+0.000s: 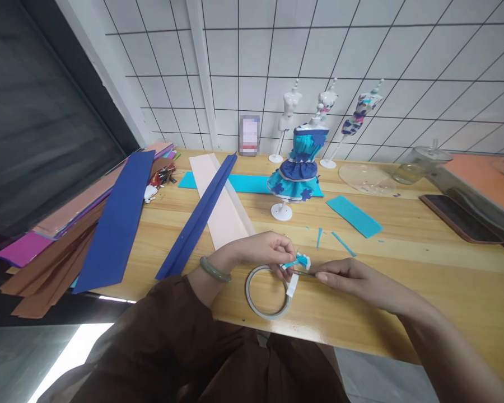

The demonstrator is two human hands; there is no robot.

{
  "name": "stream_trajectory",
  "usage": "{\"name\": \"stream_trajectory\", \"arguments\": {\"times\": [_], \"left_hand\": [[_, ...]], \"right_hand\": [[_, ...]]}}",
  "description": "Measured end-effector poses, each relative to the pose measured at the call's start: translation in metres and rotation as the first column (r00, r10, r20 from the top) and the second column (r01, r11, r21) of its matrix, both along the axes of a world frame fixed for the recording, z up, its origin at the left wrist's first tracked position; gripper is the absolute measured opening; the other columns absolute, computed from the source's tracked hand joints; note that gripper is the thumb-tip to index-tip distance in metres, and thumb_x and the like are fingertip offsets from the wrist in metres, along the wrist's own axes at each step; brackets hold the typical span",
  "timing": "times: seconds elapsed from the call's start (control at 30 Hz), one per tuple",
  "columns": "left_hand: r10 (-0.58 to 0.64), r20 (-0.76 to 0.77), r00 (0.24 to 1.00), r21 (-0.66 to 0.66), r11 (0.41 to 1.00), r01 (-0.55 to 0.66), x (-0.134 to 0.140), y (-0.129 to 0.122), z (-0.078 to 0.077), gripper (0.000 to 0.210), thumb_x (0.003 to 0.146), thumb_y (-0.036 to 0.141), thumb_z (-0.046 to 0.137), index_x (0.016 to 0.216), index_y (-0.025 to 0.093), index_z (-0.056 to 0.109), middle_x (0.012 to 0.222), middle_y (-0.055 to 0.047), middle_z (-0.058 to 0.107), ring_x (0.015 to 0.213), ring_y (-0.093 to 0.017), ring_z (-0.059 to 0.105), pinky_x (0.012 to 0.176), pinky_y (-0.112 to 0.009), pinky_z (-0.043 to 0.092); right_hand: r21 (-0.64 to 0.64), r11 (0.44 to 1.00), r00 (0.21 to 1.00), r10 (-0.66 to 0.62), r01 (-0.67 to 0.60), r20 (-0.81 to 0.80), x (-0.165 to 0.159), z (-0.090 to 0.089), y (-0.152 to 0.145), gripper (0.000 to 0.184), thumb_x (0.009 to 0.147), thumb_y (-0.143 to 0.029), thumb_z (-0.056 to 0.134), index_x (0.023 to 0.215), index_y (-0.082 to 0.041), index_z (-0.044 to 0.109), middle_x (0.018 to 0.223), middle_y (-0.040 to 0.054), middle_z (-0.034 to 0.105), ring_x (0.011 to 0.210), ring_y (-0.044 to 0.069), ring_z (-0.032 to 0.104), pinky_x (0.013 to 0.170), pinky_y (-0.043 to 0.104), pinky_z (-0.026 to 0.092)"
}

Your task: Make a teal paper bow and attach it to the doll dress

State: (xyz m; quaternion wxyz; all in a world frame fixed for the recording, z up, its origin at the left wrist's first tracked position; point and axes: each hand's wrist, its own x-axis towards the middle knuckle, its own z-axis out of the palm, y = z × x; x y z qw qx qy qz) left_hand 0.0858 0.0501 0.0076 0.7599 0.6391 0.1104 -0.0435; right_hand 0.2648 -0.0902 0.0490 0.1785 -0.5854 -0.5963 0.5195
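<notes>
My left hand is closed, its fingertips pinching a small bright-blue crepe paper piece with white edges. Just below it, a roll of double-sided tape stands by the table's front edge, and a short white strip of tape reaches from the roll up to the fingers. My right hand is closed around a thin metal tool. The tool's tip meets the tape right under the blue piece. Its handle is hidden in the hand, so I cannot tell whether it is scissors or tweezers.
Behind the hands stands a dress form in a blue paper dress, with several smaller forms by the wall. Blue strips and a blue sheet lie to its right. Crepe sheets are piled left. A phone lies far right.
</notes>
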Motion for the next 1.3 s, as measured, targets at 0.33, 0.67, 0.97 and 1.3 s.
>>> {"name": "stream_trajectory", "arguments": {"times": [0.33,0.67,0.97,1.3], "left_hand": [[0.096,-0.047,0.994,-0.005,0.995,-0.096,0.003,0.003,-0.005,0.032,0.073,0.042,0.062,0.083,0.013,0.051,0.073,-0.004,0.063,0.057,-0.010,0.062,0.061,-0.028,0.051],[0.131,-0.024,0.991,0.047,0.990,-0.130,0.002,0.002,0.005,0.033,0.073,0.044,0.061,0.081,0.013,0.051,0.072,-0.005,0.065,0.055,-0.010,0.060,0.058,-0.025,0.048],[0.256,0.103,0.961,0.079,0.961,-0.265,0.002,-0.001,0.013,0.032,0.075,0.043,0.058,0.082,0.013,0.052,0.075,-0.008,0.067,0.066,-0.013,0.062,0.064,-0.026,0.046],[0.344,0.162,0.925,0.060,0.932,-0.357,0.002,0.002,0.010,0.032,0.075,0.043,0.058,0.080,0.013,0.052,0.081,-0.011,0.067,0.074,-0.016,0.064,0.067,-0.027,0.044]], "right_hand": [[0.180,0.925,0.915,-0.365,0.335,0.172,-0.003,-0.029,-0.029,0.039,0.077,-0.053,0.053,0.092,-0.017,0.060,0.089,0.0058,0.064,0.081,0.021,0.056,0.068,0.029,0.043],[0.456,0.861,0.820,-0.421,0.226,0.388,-0.101,-0.058,-0.048,0.031,0.076,-0.019,0.049,0.106,-0.021,0.051,0.093,0.0061,0.066,0.076,0.021,0.063,0.065,0.030,0.045],[0.365,0.895,0.689,-0.434,0.256,0.580,-0.112,-0.047,-0.036,0.020,0.080,-0.021,0.045,0.096,-0.021,0.057,0.083,0.0064,0.067,0.073,0.024,0.065,0.060,0.030,0.044],[0.440,0.898,0.769,-0.289,0.011,0.570,-0.077,-0.049,-0.050,0.028,0.082,-0.017,0.039,0.105,-0.021,0.053,0.089,0.0059,0.060,0.073,0.019,0.062,0.061,0.028,0.045]]}}
